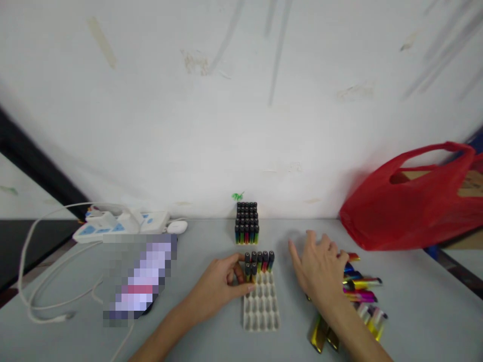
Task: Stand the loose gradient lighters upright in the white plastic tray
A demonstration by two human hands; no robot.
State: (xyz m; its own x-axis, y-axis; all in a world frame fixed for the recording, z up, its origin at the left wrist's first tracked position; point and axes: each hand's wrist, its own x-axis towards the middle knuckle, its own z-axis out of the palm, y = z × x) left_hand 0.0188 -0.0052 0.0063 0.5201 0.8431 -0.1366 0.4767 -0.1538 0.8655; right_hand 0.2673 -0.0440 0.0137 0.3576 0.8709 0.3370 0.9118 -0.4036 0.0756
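A white slotted tray [261, 307] lies on the grey table in front of me, with several upright lighters [259, 261] standing in its far rows. My left hand [221, 287] is closed in a pinch on one of the lighters at the tray's far left corner. My right hand [320, 269] hovers with fingers spread over a heap of loose coloured lighters [362, 291] to the right of the tray and holds nothing. A full block of lighters [246, 223] stands against the wall behind the tray.
A red plastic bag [411, 201] with a cardboard box sits at the right. A white power strip [121, 223] with cables lies at the left, near a blurred-out flat object [139, 276]. A white wall rises directly behind the table.
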